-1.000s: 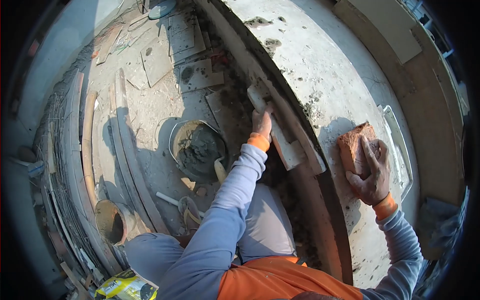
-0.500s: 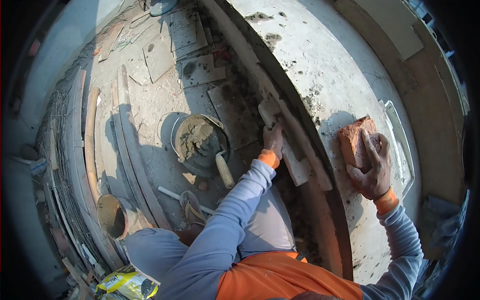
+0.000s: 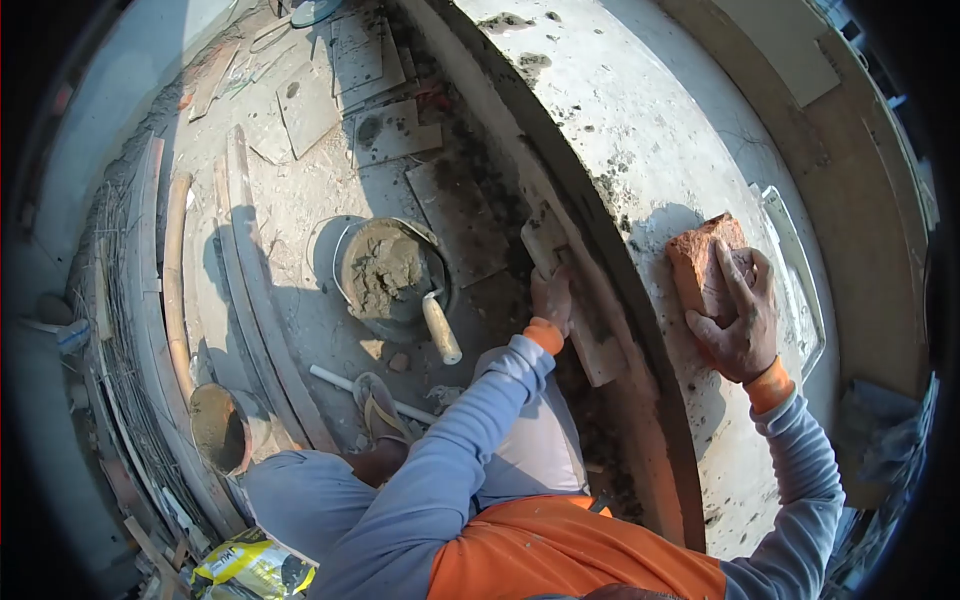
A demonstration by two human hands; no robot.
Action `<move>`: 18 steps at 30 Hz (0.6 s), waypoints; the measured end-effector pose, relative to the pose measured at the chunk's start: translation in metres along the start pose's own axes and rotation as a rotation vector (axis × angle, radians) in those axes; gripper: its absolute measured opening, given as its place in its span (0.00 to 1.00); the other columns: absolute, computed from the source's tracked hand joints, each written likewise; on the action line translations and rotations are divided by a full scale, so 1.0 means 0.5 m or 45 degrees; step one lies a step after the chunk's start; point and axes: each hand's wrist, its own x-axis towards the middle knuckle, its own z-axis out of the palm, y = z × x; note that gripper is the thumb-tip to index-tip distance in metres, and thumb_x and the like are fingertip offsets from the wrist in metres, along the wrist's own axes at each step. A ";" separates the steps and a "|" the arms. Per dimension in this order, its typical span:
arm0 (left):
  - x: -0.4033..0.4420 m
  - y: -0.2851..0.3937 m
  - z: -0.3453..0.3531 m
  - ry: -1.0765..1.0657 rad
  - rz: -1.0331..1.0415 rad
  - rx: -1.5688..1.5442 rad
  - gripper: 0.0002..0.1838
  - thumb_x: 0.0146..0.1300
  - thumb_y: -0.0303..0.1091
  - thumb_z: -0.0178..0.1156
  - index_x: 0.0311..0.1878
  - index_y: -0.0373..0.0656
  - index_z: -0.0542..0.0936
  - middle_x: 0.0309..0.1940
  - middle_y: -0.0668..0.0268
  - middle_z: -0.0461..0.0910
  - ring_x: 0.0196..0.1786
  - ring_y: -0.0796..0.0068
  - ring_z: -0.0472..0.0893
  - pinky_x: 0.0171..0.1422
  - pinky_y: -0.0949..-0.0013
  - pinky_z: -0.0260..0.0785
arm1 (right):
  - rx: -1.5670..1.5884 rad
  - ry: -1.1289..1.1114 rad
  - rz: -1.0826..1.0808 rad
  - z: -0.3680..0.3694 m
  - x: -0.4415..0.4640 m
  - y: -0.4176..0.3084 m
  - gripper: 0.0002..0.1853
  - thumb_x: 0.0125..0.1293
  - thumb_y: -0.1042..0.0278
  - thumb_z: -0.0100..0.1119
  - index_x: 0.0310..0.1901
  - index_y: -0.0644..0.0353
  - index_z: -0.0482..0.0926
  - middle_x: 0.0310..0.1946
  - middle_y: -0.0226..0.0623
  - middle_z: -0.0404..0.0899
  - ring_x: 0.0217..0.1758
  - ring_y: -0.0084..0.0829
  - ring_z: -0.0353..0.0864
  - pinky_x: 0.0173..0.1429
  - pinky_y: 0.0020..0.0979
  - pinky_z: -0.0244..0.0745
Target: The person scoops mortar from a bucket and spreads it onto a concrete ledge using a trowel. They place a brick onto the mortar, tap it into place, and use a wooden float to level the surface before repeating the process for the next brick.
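My left hand (image 3: 552, 300) is closed round a long flat float (image 3: 597, 358), which lies against the side face of the curved ledge (image 3: 640, 400). On the pale top surface (image 3: 640, 130), my right hand (image 3: 740, 325) grips a rough red brick (image 3: 695, 265), fingers spread over its upper face and thumb at its near side. A bucket of wet mortar (image 3: 385, 270) stands on the ground left of my left hand. The trowel handle (image 3: 442, 330) sticks out over the bucket's rim; its blade is not clearly visible.
Long planks (image 3: 265, 290), a bamboo pole (image 3: 174, 280) and thin rods lie at the left. Near them are a round container (image 3: 220, 430) and a yellow bag (image 3: 250, 570). Flat tiles (image 3: 395, 133) lie ahead. A white tray-like frame (image 3: 800, 280) is beyond the brick.
My left hand and the float have moved along the ledge's side, nearer my body and slightly right. My right hand stays on the brick. More of the trowel handle shows now.
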 end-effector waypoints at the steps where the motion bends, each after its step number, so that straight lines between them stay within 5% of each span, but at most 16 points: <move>1: 0.035 0.056 0.003 -0.062 -0.007 -0.013 0.19 0.55 0.39 0.58 0.48 0.39 0.73 0.34 0.62 0.76 0.33 0.70 0.77 0.36 0.66 0.73 | 0.011 0.010 -0.009 0.001 -0.001 0.001 0.43 0.41 0.55 0.67 0.66 0.48 0.68 0.58 0.58 0.61 0.57 0.56 0.69 0.61 0.49 0.66; 2: 0.052 0.117 0.015 -0.205 0.129 -0.042 0.15 0.55 0.37 0.58 0.43 0.38 0.74 0.30 0.64 0.75 0.29 0.71 0.75 0.35 0.68 0.70 | 0.020 0.023 -0.013 0.001 -0.001 0.002 0.43 0.41 0.55 0.67 0.66 0.48 0.68 0.58 0.58 0.61 0.57 0.56 0.69 0.61 0.49 0.66; 3: 0.015 0.171 0.046 -0.050 0.350 0.127 0.13 0.57 0.37 0.57 0.39 0.38 0.74 0.28 0.66 0.74 0.28 0.72 0.74 0.36 0.69 0.69 | -0.012 0.025 -0.011 0.002 -0.002 0.002 0.43 0.41 0.55 0.67 0.66 0.47 0.68 0.58 0.57 0.62 0.57 0.56 0.69 0.61 0.49 0.66; 4: 0.034 0.151 0.036 -0.224 0.307 0.070 0.16 0.57 0.37 0.57 0.45 0.36 0.72 0.34 0.64 0.74 0.36 0.73 0.75 0.41 0.68 0.68 | -0.007 0.000 0.012 0.001 -0.004 0.004 0.43 0.41 0.55 0.67 0.66 0.47 0.68 0.58 0.57 0.62 0.57 0.56 0.69 0.61 0.49 0.66; 8: -0.222 0.052 0.054 -0.295 0.544 -0.024 0.22 0.55 0.29 0.57 0.52 0.34 0.66 0.39 0.65 0.70 0.39 0.74 0.69 0.49 0.67 0.67 | 0.075 0.021 -0.021 0.004 0.002 0.000 0.42 0.42 0.57 0.67 0.66 0.48 0.68 0.57 0.56 0.62 0.57 0.54 0.69 0.60 0.49 0.67; 11: -0.264 -0.089 0.013 -0.294 0.350 -0.032 0.26 0.56 0.29 0.57 0.57 0.34 0.64 0.44 0.62 0.72 0.44 0.71 0.72 0.54 0.66 0.67 | -0.021 0.039 -0.049 0.005 0.001 0.000 0.42 0.42 0.58 0.66 0.65 0.49 0.69 0.57 0.56 0.63 0.56 0.55 0.70 0.60 0.48 0.67; 14: -0.144 -0.169 -0.028 -0.028 -0.154 0.018 0.23 0.61 0.32 0.58 0.58 0.38 0.66 0.48 0.61 0.75 0.48 0.70 0.76 0.51 0.66 0.70 | -0.029 0.050 -0.062 0.004 0.002 0.000 0.42 0.42 0.57 0.66 0.65 0.49 0.69 0.56 0.57 0.63 0.56 0.55 0.70 0.60 0.48 0.67; 15: -0.107 -0.108 -0.012 0.024 -0.212 -0.124 0.19 0.63 0.32 0.57 0.56 0.41 0.68 0.45 0.62 0.76 0.45 0.71 0.76 0.48 0.66 0.71 | -0.013 0.050 -0.049 0.004 0.002 -0.001 0.42 0.41 0.57 0.66 0.65 0.49 0.70 0.56 0.57 0.63 0.55 0.55 0.71 0.61 0.48 0.67; 16: -0.044 -0.094 -0.014 0.041 -0.103 -0.111 0.16 0.60 0.36 0.56 0.50 0.42 0.72 0.32 0.66 0.77 0.26 0.73 0.78 0.27 0.68 0.72 | -0.017 0.047 -0.045 0.003 0.000 -0.001 0.42 0.41 0.57 0.66 0.65 0.49 0.70 0.56 0.57 0.63 0.55 0.55 0.71 0.61 0.48 0.67; 18: 0.010 0.013 0.002 -0.130 0.064 -0.135 0.10 0.58 0.36 0.55 0.39 0.41 0.75 0.23 0.66 0.75 0.21 0.72 0.76 0.26 0.67 0.71 | 0.004 0.048 -0.072 0.004 0.001 0.003 0.42 0.42 0.56 0.66 0.65 0.49 0.69 0.56 0.57 0.63 0.56 0.54 0.70 0.60 0.48 0.67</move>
